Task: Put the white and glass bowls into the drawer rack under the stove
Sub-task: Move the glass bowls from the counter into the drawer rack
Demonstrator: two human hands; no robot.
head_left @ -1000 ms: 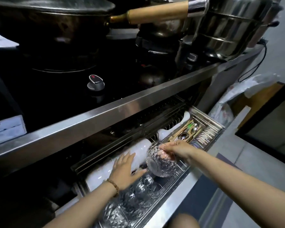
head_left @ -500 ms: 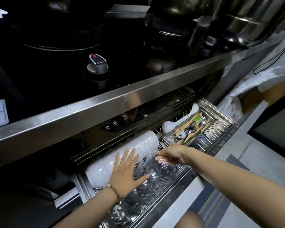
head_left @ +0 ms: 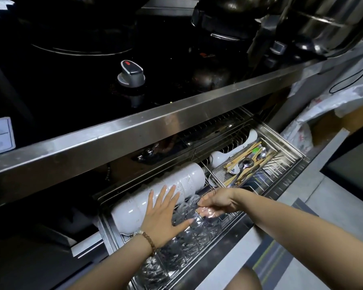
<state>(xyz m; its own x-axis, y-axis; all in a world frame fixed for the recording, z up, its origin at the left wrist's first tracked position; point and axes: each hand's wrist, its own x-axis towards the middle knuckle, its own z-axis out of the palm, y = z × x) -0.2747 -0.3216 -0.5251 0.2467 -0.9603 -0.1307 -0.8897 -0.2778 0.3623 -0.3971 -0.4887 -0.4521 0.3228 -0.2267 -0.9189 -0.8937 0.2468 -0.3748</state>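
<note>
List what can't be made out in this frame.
Head view only:
Grip of the right hand on the end glass bowl: fingertips distorted by the glass.
Bowl count: left hand and forearm cover the glass row.
Back of the drawer rack: dark under the steel ledge.
The pots: cut off by the top edge.

A silver knob (head_left: 131, 74) with a red mark stands on the black glass stove (head_left: 71, 86), behind the worktop's (head_left: 155, 126) steel front edge. A large steel pot (head_left: 327, 24) sits at the upper right. A mesh basket (head_left: 218, 175) holds wooden chopsticks (head_left: 242, 154) and metal spoons (head_left: 246, 163). A white ladle (head_left: 220, 158) lies just behind it. A printed plastic bag (head_left: 302, 136) slumps at the right, near a striped mat (head_left: 279, 254) on the floor.
</note>
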